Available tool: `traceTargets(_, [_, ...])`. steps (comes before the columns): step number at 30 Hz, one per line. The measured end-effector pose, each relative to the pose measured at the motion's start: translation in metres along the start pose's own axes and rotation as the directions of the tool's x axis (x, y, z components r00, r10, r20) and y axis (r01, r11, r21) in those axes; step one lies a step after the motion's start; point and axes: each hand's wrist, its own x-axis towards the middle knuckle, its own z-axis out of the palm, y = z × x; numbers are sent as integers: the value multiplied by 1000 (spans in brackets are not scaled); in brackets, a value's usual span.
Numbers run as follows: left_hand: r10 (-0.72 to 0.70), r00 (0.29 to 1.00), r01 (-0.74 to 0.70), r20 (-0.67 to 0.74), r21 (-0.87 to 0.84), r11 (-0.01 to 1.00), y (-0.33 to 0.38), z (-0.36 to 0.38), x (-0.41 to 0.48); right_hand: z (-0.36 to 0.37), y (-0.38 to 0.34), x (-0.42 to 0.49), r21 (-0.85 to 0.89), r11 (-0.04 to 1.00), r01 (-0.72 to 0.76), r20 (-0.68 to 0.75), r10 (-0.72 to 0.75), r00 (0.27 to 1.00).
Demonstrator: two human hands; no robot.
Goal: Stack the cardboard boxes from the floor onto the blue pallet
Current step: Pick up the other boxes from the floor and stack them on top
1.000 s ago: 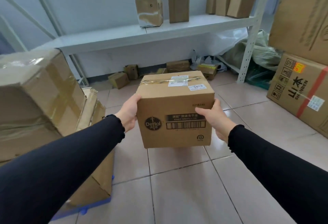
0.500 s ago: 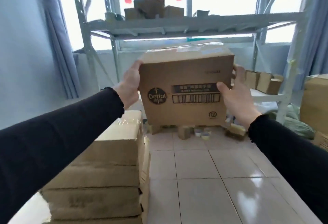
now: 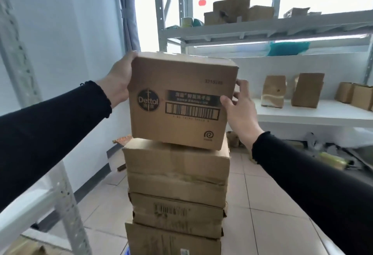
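Note:
A brown Dettol cardboard box (image 3: 182, 101) with a barcode on its front sits at the top of a tall stack of cardboard boxes (image 3: 177, 192), slightly tilted, its lower edge touching the top box. My left hand (image 3: 121, 79) grips its upper left side. My right hand (image 3: 239, 107) presses on its right side, thumb on the front face. A sliver of the blue pallet (image 3: 127, 251) shows at the stack's foot.
A white metal shelf post (image 3: 66, 204) stands close at lower left. A shelving rack (image 3: 302, 111) at the right and back holds small cardboard boxes. More small boxes and bags lie on the tiled floor (image 3: 262, 204) under it.
I have turned left and carried the Dettol box from chest height over the floor up onto the top of the stack. Both hands keep their grip.

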Motion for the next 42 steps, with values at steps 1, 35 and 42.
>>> traceTargets(1, [-16, 1000, 16, 0, 19, 1000, -3, -5, 3, 5, -1, 0, -4, 1000, -5, 3, 5, 1000])
traceTargets(35, [282, 951, -305, 125, 532, 790, -254, -61, -6, 38, 132, -78, -284, 958, -29, 149, 75, 986])
traceTargets(42, [279, 953, -299, 119, 523, 799, -259, -67, -6, 40, 139, -84, -252, 967, 23, 134, 11, 991])
